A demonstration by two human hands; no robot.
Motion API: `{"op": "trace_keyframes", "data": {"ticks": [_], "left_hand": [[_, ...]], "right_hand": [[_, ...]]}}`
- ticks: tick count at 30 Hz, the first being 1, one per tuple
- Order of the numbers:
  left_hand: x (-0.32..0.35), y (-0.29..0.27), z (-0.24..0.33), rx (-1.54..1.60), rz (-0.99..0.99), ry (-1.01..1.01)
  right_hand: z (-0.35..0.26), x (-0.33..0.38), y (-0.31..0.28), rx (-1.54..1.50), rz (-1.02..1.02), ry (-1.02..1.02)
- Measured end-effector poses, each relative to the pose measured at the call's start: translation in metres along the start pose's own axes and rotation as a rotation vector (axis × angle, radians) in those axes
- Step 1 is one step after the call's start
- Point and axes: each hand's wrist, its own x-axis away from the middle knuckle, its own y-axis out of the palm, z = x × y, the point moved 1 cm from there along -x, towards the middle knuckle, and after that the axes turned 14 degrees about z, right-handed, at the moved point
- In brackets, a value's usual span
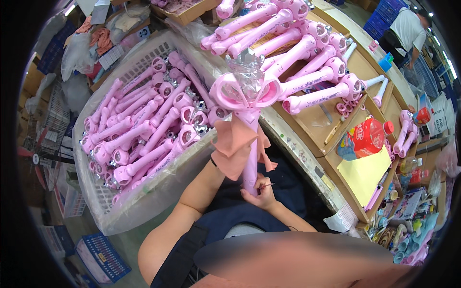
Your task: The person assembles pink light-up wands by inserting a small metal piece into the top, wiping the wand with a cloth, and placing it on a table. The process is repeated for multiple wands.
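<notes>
A pink toy wand (250,165) stands upright in front of me, topped by a clear crown-like ornament (246,72) and pink loops. A salmon-coloured cloth (233,144) is bunched around its upper handle. My left hand (217,168) reaches up behind this cloth; only the wrist side shows, the fingers being covered, and the cloth appears gripped against the wand. Lower down, my right hand (261,194) is closed around the bottom of the handle. A thin dark-tipped stick (267,185) pokes out from its fingers; its kind cannot be made out.
Left of me, a white plastic basket (98,204) lined with film holds many pink wands (144,115). More wands (307,72) lie piled on the workbench ahead. To the right are a red-labelled bottle (362,138), yellow paper (366,170) and wooden dividers. Another person (408,33) stands far right.
</notes>
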Motion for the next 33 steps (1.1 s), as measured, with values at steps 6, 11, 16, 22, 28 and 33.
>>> {"op": "trace_keyframes", "data": {"ticks": [6,11,16,22,28,33], "left_hand": [[-0.012,-0.014,0.016,0.311,-0.016,-0.052],[-0.011,-0.023,0.020,0.599,-0.244,-0.277],[0.004,-0.021,0.016,0.477,-0.115,-0.336],[0.004,-0.024,0.019,0.416,-0.080,-0.238],[0.003,-0.020,0.023,0.237,-0.005,-0.220],[0.011,-0.027,0.029,-0.445,0.149,0.377]], "right_hand": [[-0.028,-0.021,-0.012,0.221,-0.298,-0.055],[-0.094,-0.074,-0.024,0.543,-0.014,0.086],[-0.140,-0.125,-0.019,0.746,0.157,-0.232],[-0.158,-0.129,-0.019,0.807,0.112,-0.255],[-0.160,-0.128,-0.021,0.875,0.094,-0.265],[-0.165,-0.122,-0.030,0.701,0.061,-0.021]]}}
